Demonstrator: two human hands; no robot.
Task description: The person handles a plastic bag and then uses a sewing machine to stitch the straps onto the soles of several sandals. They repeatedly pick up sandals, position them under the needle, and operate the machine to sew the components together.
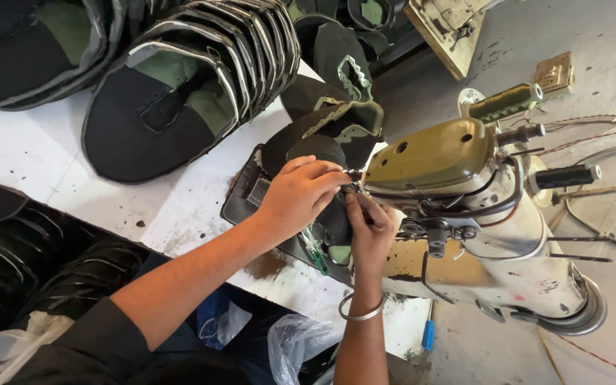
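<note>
White worktable (51, 150) is carrying stacked black uppers (180, 78) at 10 o'clock while left hand (297, 196) is pinching the black shoe upper (322, 132) and right hand (371, 232) is gripping it narrowly, sewing machine head (429, 153) sitting at 3 o'clock.

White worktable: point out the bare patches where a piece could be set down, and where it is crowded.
The white worktable is bare at its left, bordered by the stack of black-and-green shoe uppers above and the dark pile below. A narrower strip runs between that stack and the left forearm. It is crowded at the sewing machine, where the left hand and right hand press the black piece.
</note>
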